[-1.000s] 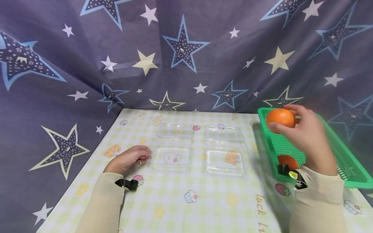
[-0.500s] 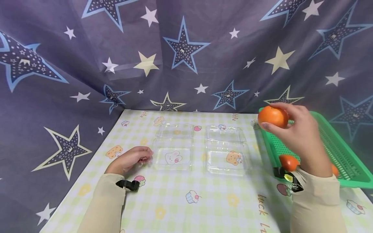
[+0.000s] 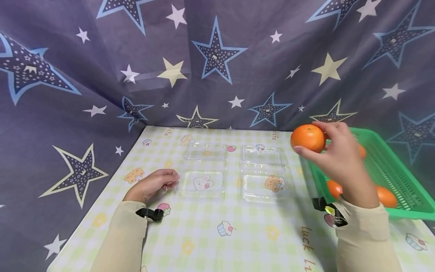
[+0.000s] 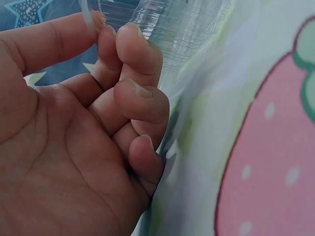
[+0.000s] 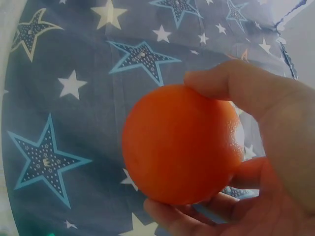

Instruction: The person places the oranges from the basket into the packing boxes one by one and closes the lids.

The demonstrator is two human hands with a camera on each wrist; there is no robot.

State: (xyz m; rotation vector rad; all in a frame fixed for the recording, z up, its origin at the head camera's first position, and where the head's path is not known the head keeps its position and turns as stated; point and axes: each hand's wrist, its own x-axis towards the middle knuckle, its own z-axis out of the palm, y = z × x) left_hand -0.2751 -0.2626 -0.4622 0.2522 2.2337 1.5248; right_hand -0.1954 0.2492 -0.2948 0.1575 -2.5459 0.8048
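My right hand (image 3: 334, 156) grips an orange (image 3: 307, 138) between thumb and fingers, in the air at the left rim of the green basket (image 3: 406, 170). In the right wrist view this orange (image 5: 182, 145) fills the middle, the thumb on one side and fingers on the other. My left hand (image 3: 153, 186) is at the left side of the left clear plastic container (image 3: 202, 185), which lies with its lid folded back. The left wrist view shows thumb and index fingertip pinching the container's edge (image 4: 91, 14), other fingers curled. A second open clear container (image 3: 265, 189) lies to the right.
Several more oranges (image 3: 386, 197) lie in the basket at the table's right side, partly hidden by my right arm. A star-patterned curtain (image 3: 217, 94) hangs behind the checked tablecloth (image 3: 190, 234).
My right hand has carried the orange leftward from over the basket to its left rim, uncovering more oranges in the basket. The left hand stays at the container's edge.
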